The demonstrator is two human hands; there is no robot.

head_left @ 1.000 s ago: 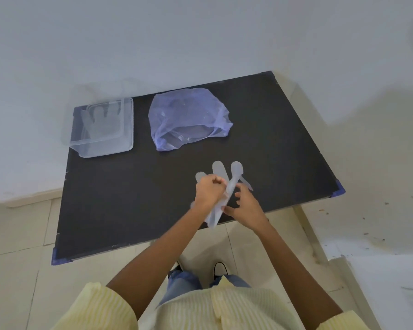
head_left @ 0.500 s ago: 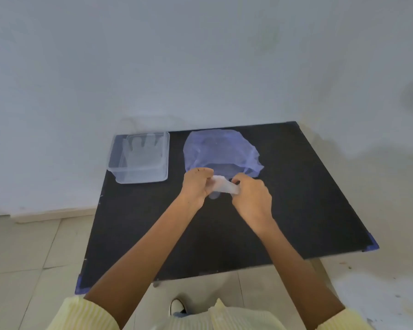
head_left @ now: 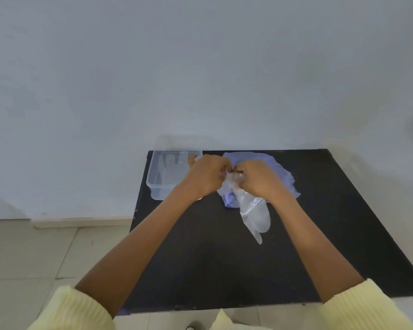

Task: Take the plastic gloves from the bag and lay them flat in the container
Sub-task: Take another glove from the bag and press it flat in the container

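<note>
Translucent plastic is caught in a tight two-handed grip: the left hand and right hand each pinch the top end of one glove, knuckles nearly touching, over the left front edge of the bag. Half a second ago the glove was a short bunch between them; now it hangs long, its tip trailing in front of the bag above the black surface. A second ago the hands worked well in front of the bag. The glove looks shaken out, ready for the container just left of the bag, where a glove already lies flat.
</note>
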